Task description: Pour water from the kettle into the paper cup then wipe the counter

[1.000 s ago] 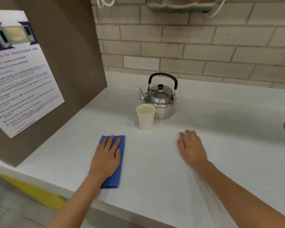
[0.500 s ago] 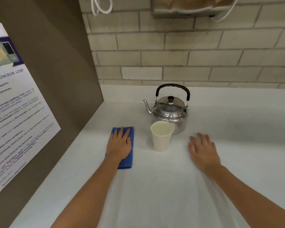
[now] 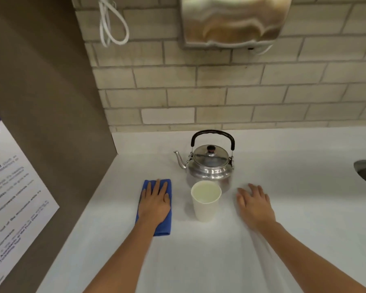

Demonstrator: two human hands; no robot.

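Left hand (image 3: pixel 155 205) flat, fingers spread, has pushed the blue cloth (image 3: pixel 154 208) up the counter (image 3: pixel 220 261) beside the paper cup (image 3: pixel 206 200); cup full, kettle (image 3: pixel 209 163) parked just behind; right hand (image 3: pixel 255 203) splayed, empty; wiping's underway, mind that cup.

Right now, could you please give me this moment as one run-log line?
phase: wiping | left hand: flat on blue cloth | right hand: flat on counter | paper cup: filled | kettle: upright behind cup
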